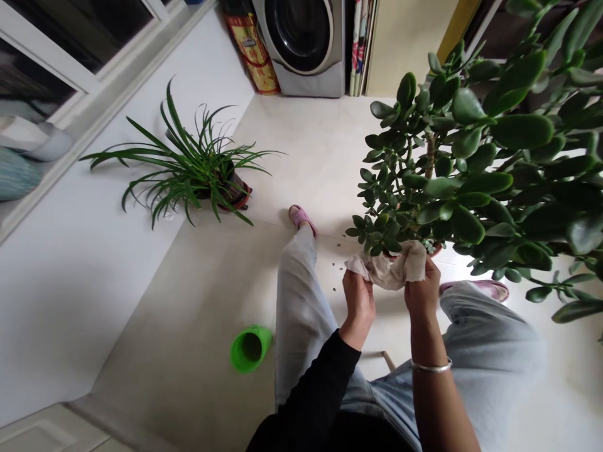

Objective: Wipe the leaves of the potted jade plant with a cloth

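My left hand [358, 295] and my right hand [423, 290] both grip a crumpled beige cloth [393, 269], stretched between them just below the lowest leaves of a big jade plant [471, 163]. The plant's thick green leaves fill the right side, and its pot [436, 250] is mostly hidden behind the cloth and leaves. My right wrist carries a silver bangle. My legs in light jeans and pink slippers [301, 218] show below my hands.
A spider plant in a dark pot [202, 169] stands by the white wall on the left. A green watering cup [250, 348] lies on the floor near my left leg. A washing machine [306, 44] stands at the far end. Small bits dot the floor.
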Action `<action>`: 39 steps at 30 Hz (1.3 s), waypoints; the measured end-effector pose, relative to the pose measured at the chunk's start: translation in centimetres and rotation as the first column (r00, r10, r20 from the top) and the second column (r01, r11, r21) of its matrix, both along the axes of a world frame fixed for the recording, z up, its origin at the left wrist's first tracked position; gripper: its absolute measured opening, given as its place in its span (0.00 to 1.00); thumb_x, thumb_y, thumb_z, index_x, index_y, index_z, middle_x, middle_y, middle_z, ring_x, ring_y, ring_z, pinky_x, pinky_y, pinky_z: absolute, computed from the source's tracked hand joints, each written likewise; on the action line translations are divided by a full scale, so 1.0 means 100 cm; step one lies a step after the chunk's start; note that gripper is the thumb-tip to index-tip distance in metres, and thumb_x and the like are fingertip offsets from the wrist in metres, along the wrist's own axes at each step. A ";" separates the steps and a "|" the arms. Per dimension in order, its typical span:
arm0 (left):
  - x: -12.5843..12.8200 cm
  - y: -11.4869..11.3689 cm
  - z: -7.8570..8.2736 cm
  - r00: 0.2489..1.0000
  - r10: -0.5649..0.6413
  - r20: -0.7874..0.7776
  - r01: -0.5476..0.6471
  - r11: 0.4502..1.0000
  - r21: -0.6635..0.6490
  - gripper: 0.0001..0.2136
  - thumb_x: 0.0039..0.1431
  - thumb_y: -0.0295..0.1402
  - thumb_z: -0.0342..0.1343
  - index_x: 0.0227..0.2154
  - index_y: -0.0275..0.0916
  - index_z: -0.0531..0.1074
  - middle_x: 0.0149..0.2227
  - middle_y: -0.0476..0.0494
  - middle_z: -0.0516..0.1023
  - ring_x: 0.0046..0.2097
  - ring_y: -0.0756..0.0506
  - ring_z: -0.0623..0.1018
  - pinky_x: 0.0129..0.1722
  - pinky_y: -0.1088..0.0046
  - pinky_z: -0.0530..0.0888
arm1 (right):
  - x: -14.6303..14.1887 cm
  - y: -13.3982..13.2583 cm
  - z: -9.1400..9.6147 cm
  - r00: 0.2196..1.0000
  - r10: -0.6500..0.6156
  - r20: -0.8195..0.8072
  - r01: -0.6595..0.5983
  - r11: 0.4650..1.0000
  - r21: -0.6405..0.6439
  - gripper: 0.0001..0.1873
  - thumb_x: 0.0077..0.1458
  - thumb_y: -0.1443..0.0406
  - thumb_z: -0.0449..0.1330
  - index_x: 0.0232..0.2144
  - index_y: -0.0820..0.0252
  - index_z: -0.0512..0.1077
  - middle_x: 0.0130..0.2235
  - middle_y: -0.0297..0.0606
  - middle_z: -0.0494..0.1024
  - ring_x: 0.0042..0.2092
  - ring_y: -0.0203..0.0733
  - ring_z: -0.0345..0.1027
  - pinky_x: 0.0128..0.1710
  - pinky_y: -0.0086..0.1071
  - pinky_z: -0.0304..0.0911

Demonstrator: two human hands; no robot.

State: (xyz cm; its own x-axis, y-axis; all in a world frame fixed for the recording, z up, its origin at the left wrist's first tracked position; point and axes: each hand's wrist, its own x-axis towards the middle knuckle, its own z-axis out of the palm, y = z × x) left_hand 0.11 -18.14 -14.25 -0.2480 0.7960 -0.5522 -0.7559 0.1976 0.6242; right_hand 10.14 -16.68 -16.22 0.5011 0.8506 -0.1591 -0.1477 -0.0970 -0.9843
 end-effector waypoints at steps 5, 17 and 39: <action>-0.014 0.008 0.010 0.988 -0.066 0.138 0.061 0.997 0.040 0.22 0.47 0.55 0.70 0.32 0.41 0.76 0.41 0.41 0.84 0.52 0.40 0.81 0.52 0.64 0.76 | -0.014 -0.024 -0.001 0.998 -0.040 -0.049 0.038 0.998 -0.051 0.24 0.59 0.44 0.64 0.41 0.57 0.79 0.31 0.32 0.77 0.31 0.37 0.67 0.33 0.31 0.64; -0.033 0.044 0.026 0.930 -0.367 -0.010 0.365 0.920 0.145 0.18 0.44 0.45 0.74 0.31 0.38 0.77 0.37 0.41 0.85 0.52 0.36 0.81 0.51 0.64 0.75 | -0.052 -0.013 -0.003 0.988 0.071 -0.140 -0.062 0.996 0.063 0.25 0.57 0.53 0.66 0.54 0.55 0.75 0.54 0.42 0.81 0.53 0.48 0.75 0.58 0.45 0.68; -0.032 0.057 0.020 0.908 -0.418 -0.022 0.418 0.907 0.053 0.18 0.40 0.42 0.76 0.29 0.39 0.77 0.26 0.49 0.78 0.38 0.44 0.80 0.36 0.72 0.70 | -0.061 0.012 0.013 0.987 -0.102 -0.127 0.114 0.989 0.090 0.17 0.45 0.54 0.69 0.35 0.57 0.76 0.34 0.34 0.78 0.36 0.40 0.68 0.38 0.34 0.68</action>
State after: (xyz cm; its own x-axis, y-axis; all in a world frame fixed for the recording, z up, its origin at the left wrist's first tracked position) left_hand -3.06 -12.40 -12.29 0.1091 0.8569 -0.5038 -0.6054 0.4592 0.6500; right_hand 4.00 -15.45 -14.89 0.5725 0.8071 -0.1442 -0.2714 0.0206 -0.9622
